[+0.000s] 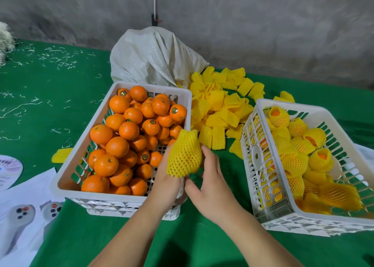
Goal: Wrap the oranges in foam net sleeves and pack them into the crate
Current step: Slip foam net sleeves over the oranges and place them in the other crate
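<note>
Left hand (pixel 168 182) holding sleeved orange (pixel 184 155), labels unreadable

A: What stands at left on the green felt table (pixel 50 88)?
B: The white slatted plastic crate of bare oranges (pixel 183 97), with printed paper sheets (pixel 26 196) to its left.

A: And at right?
B: The white plastic crate of sleeved oranges (pixel 265 105). Loose yellow foam net sleeves (pixel 218 109) lie between the crates; the white woven sack (pixel 153 54) sits behind.
</note>
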### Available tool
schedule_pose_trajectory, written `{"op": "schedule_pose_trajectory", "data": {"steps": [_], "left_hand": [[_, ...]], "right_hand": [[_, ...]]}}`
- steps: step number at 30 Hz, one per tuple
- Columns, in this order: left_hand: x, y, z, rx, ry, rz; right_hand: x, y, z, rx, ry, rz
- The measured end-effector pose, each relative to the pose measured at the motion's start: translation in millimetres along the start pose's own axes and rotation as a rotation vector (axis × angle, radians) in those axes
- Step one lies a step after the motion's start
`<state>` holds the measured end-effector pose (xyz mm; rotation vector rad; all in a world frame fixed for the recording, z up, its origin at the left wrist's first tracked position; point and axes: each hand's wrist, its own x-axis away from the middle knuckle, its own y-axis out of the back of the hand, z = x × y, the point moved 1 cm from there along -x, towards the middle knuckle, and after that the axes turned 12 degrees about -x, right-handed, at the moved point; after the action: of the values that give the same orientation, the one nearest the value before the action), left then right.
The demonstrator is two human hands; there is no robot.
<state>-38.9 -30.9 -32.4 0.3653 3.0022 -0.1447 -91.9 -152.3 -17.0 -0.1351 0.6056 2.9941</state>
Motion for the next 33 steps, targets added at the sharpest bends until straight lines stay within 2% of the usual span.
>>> {"op": "schedule_pose_trajectory", "data": {"steps": [2, 3, 6, 7, 8, 11, 12, 15, 17, 19, 22, 24, 28, 31, 33], "left_hand": [[2.1, -0.9, -2.6, -0.01, 0.04, 0.039], [1.5, 0.0, 2.3, -0.026, 0.102, 0.011], [4.1, 8.8, 19.4, -0.187, 0.451, -0.03], [3.3, 9.5, 21.4, -0.204, 0.49, -0.014], [1.1, 8.4, 21.5, -0.203, 0.447, -0.011], [-6.5, 7.5, 14.5, -0.108, 0.155, 0.031], [-8.2, 7.5, 13.7, -0.09, 0.121, 0.032], [-9.4, 8.1, 19.4, -0.019, 0.19, -0.045], [-10.4, 9.2, 23.7, 0.078, 0.265, -0.083], [-11.9, 9.7, 24.1, 0.096, 0.266, -0.088], [-9.6, 10.5, 20.9, -0.015, 0.16, -0.037], [-3.5, 9.4, 18.8, -0.171, 0.066, 0.068], [4.8, 6.7, 19.1, -0.482, -0.013, 0.234], [11.1, 4.7, 8.8, -0.542, -0.028, 0.36], [17.1, 0.1, 5.7, -0.56, -0.079, 0.35]], "right_hand": [[-2.0, -3.7, -7.6, -0.221, -0.086, 0.004], [-2.7, -5.7, -8.8, -0.233, -0.091, -0.02], [-3.8, -7.1, -6.9, -0.054, 0.02, -0.138], [-4.9, -6.1, -6.8, -0.01, 0.056, -0.163], [-6.4, -4.4, -6.8, 0.04, 0.09, -0.173], [-10.4, 4.7, -9.0, 0.218, 0.193, -0.189], [-11.3, 9.0, -11.0, 0.261, 0.239, -0.226], [-9.8, 12.2, -17.2, 0.412, 0.388, -0.322], [-3.0, 3.5, -20.4, 0.471, 0.401, -0.255], [4.9, -6.5, -22.6, 0.357, 0.249, -0.16], [2.9, -6.3, -13.4, -0.311, -0.123, -0.202], [-8.3, -4.5, -8.5, -0.59, -0.217, -0.212], [-18.6, -4.0, -8.5, -0.63, -0.255, -0.296], [-21.0, 18.2, -17.1, -0.596, -0.263, -0.456], [-29.5, 50.8, -27.8, -0.583, -0.266, -0.606]]}}
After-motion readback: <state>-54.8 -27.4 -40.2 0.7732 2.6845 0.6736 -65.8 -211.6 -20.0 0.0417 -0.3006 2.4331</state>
